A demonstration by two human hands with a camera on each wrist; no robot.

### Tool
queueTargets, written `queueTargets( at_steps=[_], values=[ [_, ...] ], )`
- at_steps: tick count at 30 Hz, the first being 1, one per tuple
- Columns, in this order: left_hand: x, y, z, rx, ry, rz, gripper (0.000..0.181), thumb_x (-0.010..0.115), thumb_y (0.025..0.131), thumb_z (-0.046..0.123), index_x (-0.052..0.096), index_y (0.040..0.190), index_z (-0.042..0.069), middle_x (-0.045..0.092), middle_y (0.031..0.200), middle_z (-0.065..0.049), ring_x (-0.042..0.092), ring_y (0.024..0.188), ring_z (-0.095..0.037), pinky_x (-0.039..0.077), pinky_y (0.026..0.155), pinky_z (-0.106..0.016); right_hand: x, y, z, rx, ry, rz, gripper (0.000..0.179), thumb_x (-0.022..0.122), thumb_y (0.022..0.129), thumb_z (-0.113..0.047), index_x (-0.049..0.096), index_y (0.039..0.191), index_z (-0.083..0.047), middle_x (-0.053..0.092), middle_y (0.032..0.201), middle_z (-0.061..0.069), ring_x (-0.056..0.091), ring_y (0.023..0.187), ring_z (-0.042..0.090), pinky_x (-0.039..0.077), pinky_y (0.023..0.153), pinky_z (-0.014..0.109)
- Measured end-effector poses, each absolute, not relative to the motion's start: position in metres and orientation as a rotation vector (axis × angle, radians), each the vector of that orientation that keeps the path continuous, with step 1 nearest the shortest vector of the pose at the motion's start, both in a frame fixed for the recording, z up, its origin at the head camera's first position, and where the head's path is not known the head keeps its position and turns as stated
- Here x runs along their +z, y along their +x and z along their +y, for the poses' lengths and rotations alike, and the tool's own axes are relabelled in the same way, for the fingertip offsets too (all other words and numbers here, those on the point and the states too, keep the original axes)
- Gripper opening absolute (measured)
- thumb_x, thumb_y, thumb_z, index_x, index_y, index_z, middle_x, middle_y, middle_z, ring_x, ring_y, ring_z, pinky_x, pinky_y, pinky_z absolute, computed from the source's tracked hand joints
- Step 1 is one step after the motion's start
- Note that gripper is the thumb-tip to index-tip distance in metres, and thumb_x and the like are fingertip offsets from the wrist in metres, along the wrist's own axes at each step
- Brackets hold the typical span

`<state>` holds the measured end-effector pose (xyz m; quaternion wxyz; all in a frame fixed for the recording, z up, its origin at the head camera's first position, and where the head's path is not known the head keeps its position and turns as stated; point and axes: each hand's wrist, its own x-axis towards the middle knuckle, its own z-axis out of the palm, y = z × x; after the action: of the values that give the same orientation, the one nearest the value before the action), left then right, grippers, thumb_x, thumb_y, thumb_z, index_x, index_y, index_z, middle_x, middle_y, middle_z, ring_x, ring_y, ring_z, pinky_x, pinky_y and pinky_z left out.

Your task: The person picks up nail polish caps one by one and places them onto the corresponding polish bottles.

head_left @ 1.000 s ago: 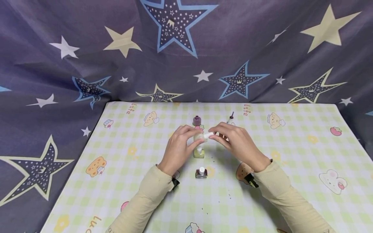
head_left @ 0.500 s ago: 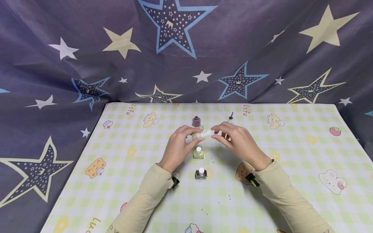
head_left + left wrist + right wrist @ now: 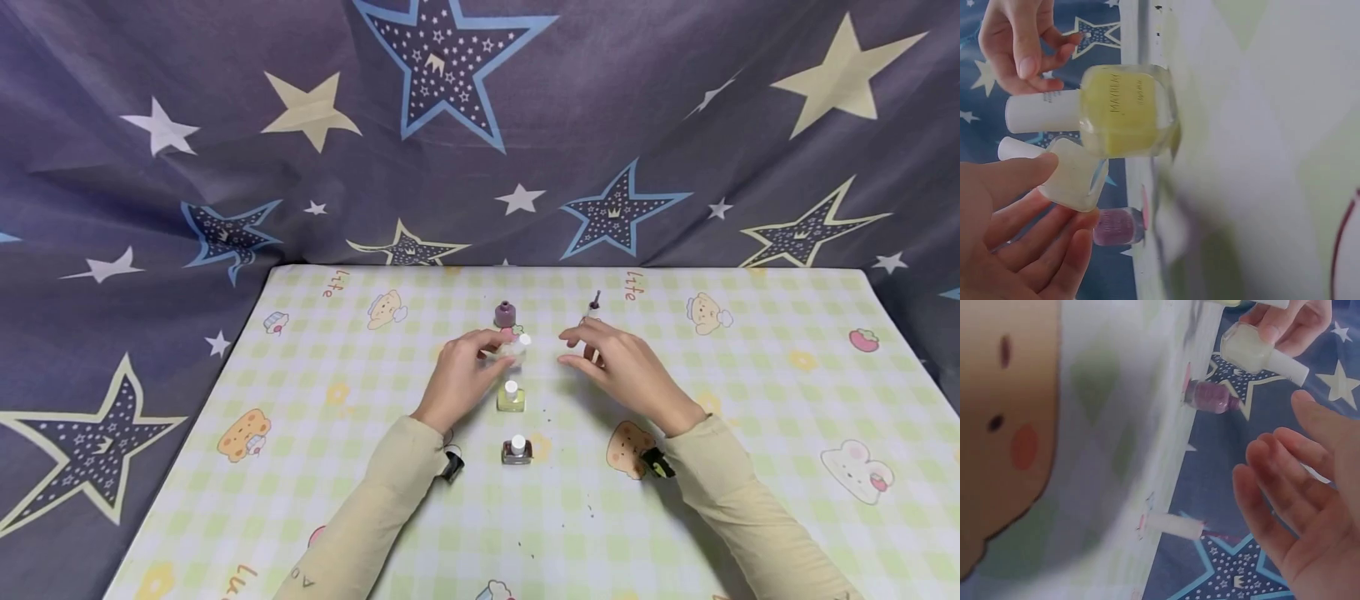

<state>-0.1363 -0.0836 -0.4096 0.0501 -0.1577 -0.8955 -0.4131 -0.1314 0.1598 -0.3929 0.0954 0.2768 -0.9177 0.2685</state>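
My left hand (image 3: 465,371) pinches a bottle of pale, milky nail polish (image 3: 1075,175) between thumb and fingers. Its white cap (image 3: 525,340) is on, and the bottle leans to the right. Apart from it on the right is my right hand (image 3: 626,367), fingers loosely bent, with nothing in them; the right wrist view shows its palm (image 3: 1316,531) bare. Just in front of the held bottle stands a capped yellow nail polish (image 3: 512,400). Behind it is an uncapped purple nail polish bottle (image 3: 506,315).
A white cap with its purple brush pointing up (image 3: 594,310) stands beyond my right hand. Nearer me is a dark nail polish with a white cap (image 3: 517,452). Small dark specks dot the checked tablecloth (image 3: 780,517). A star-patterned curtain (image 3: 480,192) hangs behind the table.
My right hand has let go of the white cap and drawn away to the right. The pale bottle, still in my left hand, has tipped more upright with its cap on.
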Motion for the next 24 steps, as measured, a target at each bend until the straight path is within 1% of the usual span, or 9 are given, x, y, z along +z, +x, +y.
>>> queueTargets(
  at_steps=[5, 9, 17, 24],
  values=[
    [-0.418, -0.142, -0.083, -1.268, -0.427, -2.791, 0.028, 0.078, 0.087, 0.016, 0.073, 0.114, 0.011, 0.074, 0.11, -0.005, 0.067, 0.092, -0.019, 0.055, 0.084, -0.035, -0.4, -0.134, 0.166, 0.801, 0.787, -2.76, 0.031, 0.071, 0.093, -0.027, 0.07, 0.116, -0.007, 0.067, 0.099, 0.006, 0.061, 0.075, 0.011, 0.052, 0.066, 0.032],
    [-0.423, -0.146, -0.084, -1.292, -0.399, -2.832, 0.028, 0.077, 0.088, 0.015, 0.073, 0.114, 0.01, 0.074, 0.107, -0.006, 0.067, 0.091, -0.019, 0.055, 0.085, -0.035, -0.403, -0.137, 0.17, 0.818, 0.762, -2.783, 0.033, 0.072, 0.093, -0.029, 0.07, 0.116, -0.006, 0.068, 0.101, 0.006, 0.061, 0.076, 0.012, 0.052, 0.067, 0.033],
    [-0.427, -0.151, -0.087, -1.4, -0.366, -2.879, 0.031, 0.075, 0.089, 0.014, 0.069, 0.118, 0.006, 0.073, 0.11, -0.01, 0.07, 0.097, -0.021, 0.055, 0.09, -0.033, -0.407, -0.141, 0.179, 0.846, 0.729, -2.788, 0.034, 0.071, 0.093, -0.029, 0.069, 0.118, -0.006, 0.068, 0.105, 0.005, 0.061, 0.077, 0.013, 0.052, 0.068, 0.034],
    [-0.429, -0.154, -0.091, -1.415, -0.382, -2.89, 0.029, 0.076, 0.088, 0.014, 0.069, 0.115, 0.004, 0.073, 0.111, -0.01, 0.07, 0.099, -0.022, 0.054, 0.093, -0.034, -0.409, -0.146, 0.185, 0.863, 0.705, -2.793, 0.034, 0.072, 0.092, -0.028, 0.069, 0.118, -0.006, 0.069, 0.106, 0.006, 0.062, 0.078, 0.014, 0.052, 0.07, 0.035]
  ],
)
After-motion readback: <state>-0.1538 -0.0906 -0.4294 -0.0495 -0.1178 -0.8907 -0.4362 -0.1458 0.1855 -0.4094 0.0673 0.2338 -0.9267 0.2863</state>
